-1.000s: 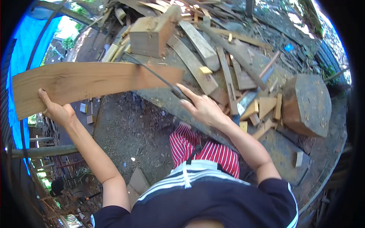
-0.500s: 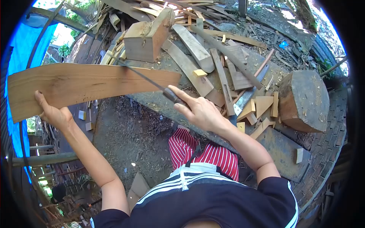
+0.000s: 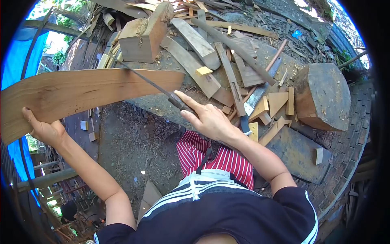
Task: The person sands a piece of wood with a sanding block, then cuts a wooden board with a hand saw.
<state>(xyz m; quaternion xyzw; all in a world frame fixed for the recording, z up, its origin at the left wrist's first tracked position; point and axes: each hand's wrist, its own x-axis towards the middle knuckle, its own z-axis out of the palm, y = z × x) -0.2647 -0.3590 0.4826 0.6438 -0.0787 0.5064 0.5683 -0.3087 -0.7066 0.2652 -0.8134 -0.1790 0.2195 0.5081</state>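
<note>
A long, curved wooden board (image 3: 87, 90) reaches from the left edge of the view to the middle. My left hand (image 3: 48, 131) grips its lower edge near the left end, thumb on the face towards me. In my right hand (image 3: 211, 120) is the dark handle of a long-bladed knife (image 3: 151, 83), the forefinger stretched along the handle. Its narrow blade slants up and left across the board's right part and passes over the upper edge. A thick wooden block (image 3: 140, 44) sits just behind the board.
On the low work surface (image 3: 158, 110) lie a handsaw (image 3: 256, 99), several offcuts (image 3: 278, 102), and a long grey plank (image 3: 197, 42). A large chopped block (image 3: 325, 97) stands at the right. Scrap wood is piled behind, and a blue tarp (image 3: 18, 61) hangs at the left.
The view has shifted, so the surroundings sit further left and slightly higher. My left hand and the board's left end have moved left and down. The knife still crosses the board.
</note>
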